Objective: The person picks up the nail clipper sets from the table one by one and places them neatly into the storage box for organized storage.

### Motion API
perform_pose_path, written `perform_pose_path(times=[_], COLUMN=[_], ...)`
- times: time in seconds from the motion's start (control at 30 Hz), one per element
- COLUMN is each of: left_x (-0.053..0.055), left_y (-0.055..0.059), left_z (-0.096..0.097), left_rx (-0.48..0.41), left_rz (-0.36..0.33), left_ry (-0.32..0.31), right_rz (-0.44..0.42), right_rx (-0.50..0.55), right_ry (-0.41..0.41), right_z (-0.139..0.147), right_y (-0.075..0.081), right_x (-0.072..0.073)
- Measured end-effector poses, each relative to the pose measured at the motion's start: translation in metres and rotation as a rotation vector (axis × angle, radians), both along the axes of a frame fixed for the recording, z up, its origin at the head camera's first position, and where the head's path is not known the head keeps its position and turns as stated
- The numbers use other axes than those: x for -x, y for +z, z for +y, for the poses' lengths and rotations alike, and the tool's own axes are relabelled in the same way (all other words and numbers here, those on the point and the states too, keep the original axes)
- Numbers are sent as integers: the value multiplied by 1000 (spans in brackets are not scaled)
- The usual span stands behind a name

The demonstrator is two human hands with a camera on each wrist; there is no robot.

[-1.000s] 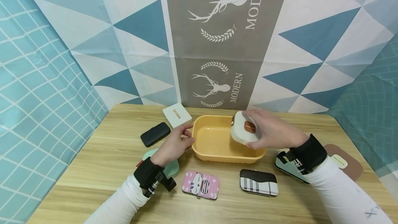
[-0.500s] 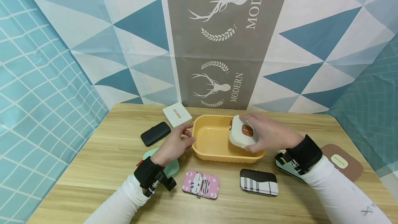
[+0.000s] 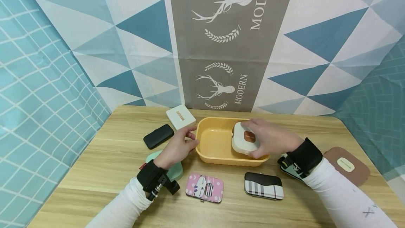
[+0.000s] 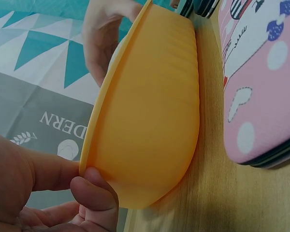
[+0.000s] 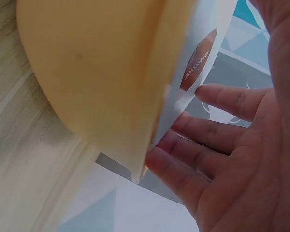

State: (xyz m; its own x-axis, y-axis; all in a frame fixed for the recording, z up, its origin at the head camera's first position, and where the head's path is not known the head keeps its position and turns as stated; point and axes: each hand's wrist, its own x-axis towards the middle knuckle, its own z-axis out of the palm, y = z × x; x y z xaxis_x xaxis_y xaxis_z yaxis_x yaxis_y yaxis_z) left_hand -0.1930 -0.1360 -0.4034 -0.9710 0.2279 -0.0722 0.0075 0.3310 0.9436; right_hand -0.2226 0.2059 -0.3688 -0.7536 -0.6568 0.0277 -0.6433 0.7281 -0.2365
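Note:
A yellow plastic basket (image 3: 213,141) stands on the wooden table. At its left end my left hand (image 3: 177,150) pinches the rim between thumb and fingers, plain in the left wrist view, where the basket wall (image 4: 145,106) fills the middle. My right hand (image 3: 270,137) reaches over the right end and grips a white manicure case (image 3: 242,140) with a brown label. That case sits low inside the basket's right half, lying nearly flat. In the right wrist view the fingers (image 5: 222,99) spread along the white case beside the rim, and its label (image 5: 199,60) shows.
Around the basket lie a white manicure box (image 3: 181,117), a black case (image 3: 158,136), a mint case (image 3: 174,171) partly under the left wrist, a pink cat case (image 3: 204,188), a black-and-plaid case (image 3: 263,186), a brown case (image 3: 351,166) and a dark-edged mint case (image 3: 292,170) by the right wrist.
My right hand has lowered the white manicure case into the basket and shifted it slightly left, bringing it from tilted to nearly flat. The left hand has stayed on the rim.

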Motion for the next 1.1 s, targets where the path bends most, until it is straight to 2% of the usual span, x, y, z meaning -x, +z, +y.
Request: perform_pose_path(times=[0.37,0.7,1.1], left_x=[-1,-1,-1], left_y=[-1,0,0], left_z=[0,0,0], left_rx=[-4,-4,-10], left_rz=[0,8,-5], left_ry=[1,-3,-1], right_rz=[8,52,17], right_rx=[-35,-37,-53], right_ry=[8,63,77], right_z=[0,-1,-4], right_y=[-7,-14,-14], right_x=[3,5,6])
